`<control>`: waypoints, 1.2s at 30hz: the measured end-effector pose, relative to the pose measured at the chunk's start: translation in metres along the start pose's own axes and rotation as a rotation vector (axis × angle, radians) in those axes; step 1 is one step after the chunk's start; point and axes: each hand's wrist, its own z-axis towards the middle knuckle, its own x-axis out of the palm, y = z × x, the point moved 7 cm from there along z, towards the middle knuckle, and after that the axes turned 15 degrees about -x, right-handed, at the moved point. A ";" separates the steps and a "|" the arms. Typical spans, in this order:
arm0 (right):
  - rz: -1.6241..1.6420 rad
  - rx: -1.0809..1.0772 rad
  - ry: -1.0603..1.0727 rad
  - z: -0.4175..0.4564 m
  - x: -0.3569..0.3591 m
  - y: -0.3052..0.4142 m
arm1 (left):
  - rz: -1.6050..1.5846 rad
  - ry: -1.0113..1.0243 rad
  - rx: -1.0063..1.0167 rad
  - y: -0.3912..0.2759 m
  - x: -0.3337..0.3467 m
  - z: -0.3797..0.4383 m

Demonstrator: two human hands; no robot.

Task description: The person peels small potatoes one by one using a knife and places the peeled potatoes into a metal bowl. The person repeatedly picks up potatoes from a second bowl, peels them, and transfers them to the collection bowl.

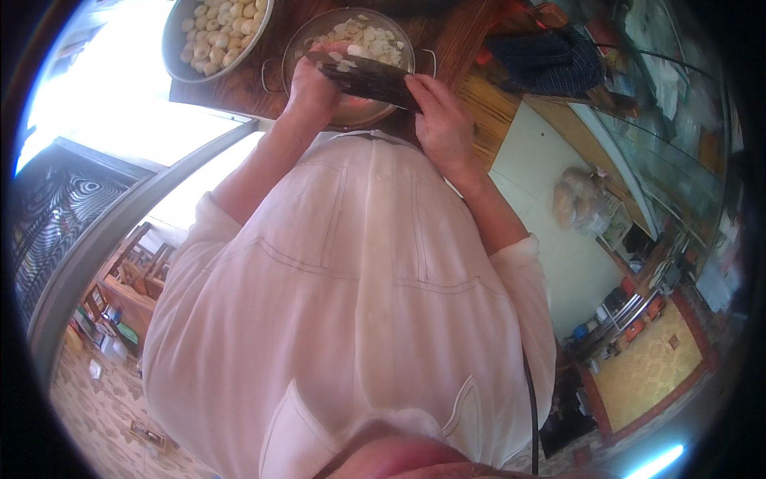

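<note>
A dark, flat, board-like kitchen tool (371,82) spans the gap between my hands, tilted over a round metal pan. Whether it is a slicer or a broad blade I cannot tell. My left hand (314,84) is at its left end, with fingers reaching behind the upper edge. Thin pale slices (341,61) cling to the tool near those fingers. At the other end my right hand (443,117) grips it, fingers lying along the top. Beneath is the two-handled pan (288,57), with many pale slices (383,39) piled at its far side.
A metal bowl (169,63) of whole, peeled, pale round pieces (221,30) stands at the left of the wooden table (452,48). Dark striped cloth (550,63) lies to the right. A glass panel (664,155) stands beyond it, and a metal frame (137,179) runs at left.
</note>
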 end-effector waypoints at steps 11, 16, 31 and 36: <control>-0.079 0.007 -0.033 0.004 0.001 0.001 | -0.014 0.016 0.176 -0.008 0.003 -0.008; 0.000 0.247 0.092 -0.020 0.019 -0.036 | 0.118 0.013 0.133 -0.009 0.001 -0.007; -0.032 -0.012 -0.033 0.000 -0.002 0.001 | -0.033 0.171 0.040 -0.004 0.002 0.000; -0.043 -0.011 -0.027 0.001 0.000 -0.001 | -0.016 0.073 0.067 -0.012 0.014 -0.018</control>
